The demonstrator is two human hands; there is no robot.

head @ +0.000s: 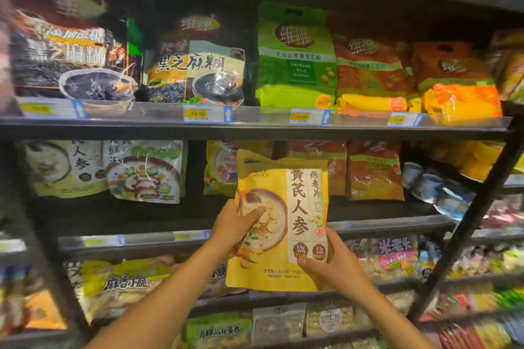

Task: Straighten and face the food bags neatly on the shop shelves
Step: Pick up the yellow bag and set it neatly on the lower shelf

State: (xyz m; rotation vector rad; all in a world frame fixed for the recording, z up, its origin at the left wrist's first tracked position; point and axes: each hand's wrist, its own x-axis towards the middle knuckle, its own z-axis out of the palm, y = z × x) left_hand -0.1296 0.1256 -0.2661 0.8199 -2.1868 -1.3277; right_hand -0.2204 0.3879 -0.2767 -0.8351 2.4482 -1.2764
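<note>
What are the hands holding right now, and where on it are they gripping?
A yellow oat bag, held in front of the shelves. The left hand grips its left edge at mid-height; the right hand grips its lower right corner.

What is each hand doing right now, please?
Left hand: closed on the yellow oatmeal bag, gripping its left edge.
Right hand: closed on the same bag, gripping its lower right corner.

Oat bag [280, 221] is sitting upright between left hand [235, 224] & right hand [337, 263], in front of mid shelf [255, 130]; soybean milk powder bag [295, 56] is standing above on it.
</note>
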